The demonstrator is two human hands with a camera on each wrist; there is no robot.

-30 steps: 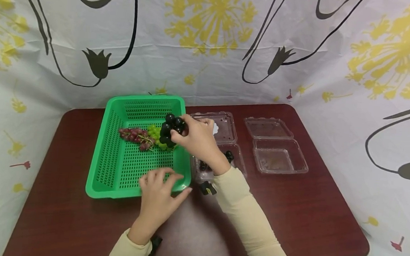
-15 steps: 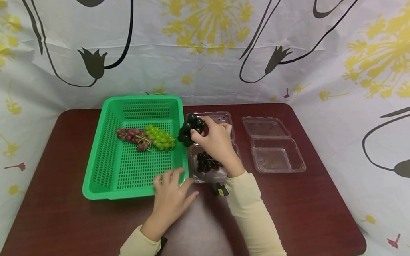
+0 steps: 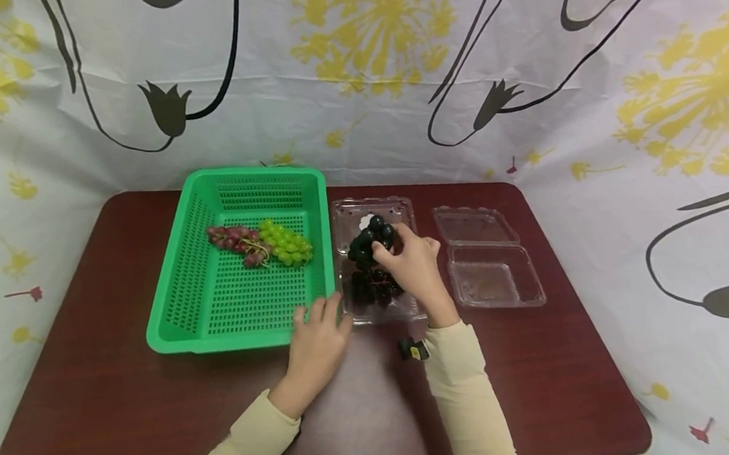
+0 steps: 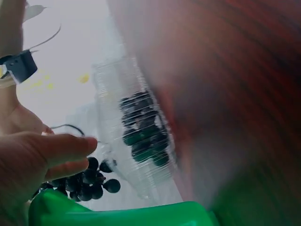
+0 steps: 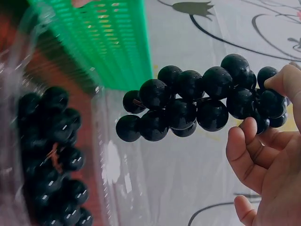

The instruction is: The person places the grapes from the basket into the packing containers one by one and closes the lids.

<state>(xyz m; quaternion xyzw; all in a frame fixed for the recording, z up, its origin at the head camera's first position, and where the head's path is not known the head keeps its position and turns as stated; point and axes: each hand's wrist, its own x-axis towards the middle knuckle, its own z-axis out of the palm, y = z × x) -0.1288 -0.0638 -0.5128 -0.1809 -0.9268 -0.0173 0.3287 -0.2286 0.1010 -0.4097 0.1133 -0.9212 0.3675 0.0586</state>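
A bunch of round, glossy black grapes (image 3: pixel 363 245) was found held in the air by the right hand (image 3: pixel 416 264), one end being pinched between the thumb and the curled fingers. The bunch was positioned above a clear plastic hinged container (image 3: pixel 408 309), which stood with its lid laid back toward the rear. In the right wrist view, its long axis was seen to run across the picture, from the pinched end at the right to the free end at the left, the free end being directed toward the container's side. A second bunch of black grapes (image 3: pixel 362 288) was contained in the base below; in that same view its long axis was set crosswise to that of the held bunch. The left hand (image 3: pixel 317 345) was observed at the near right corner of a green plastic perforated basket (image 3: pixel 237 299), its fingers relaxed and nothing grasped; whether the rim was touched could not be determined. Inside the basket, a cluster of reddish-purple grapes (image 3: pixel 235 239) was laid just beside a cluster of yellow-green grapes (image 3: pixel 286 243). A second clear plastic hinged container (image 3: pixel 485 276), likewise opened, was placed to the right on the dark red-brown table (image 3: pixel 551 385).
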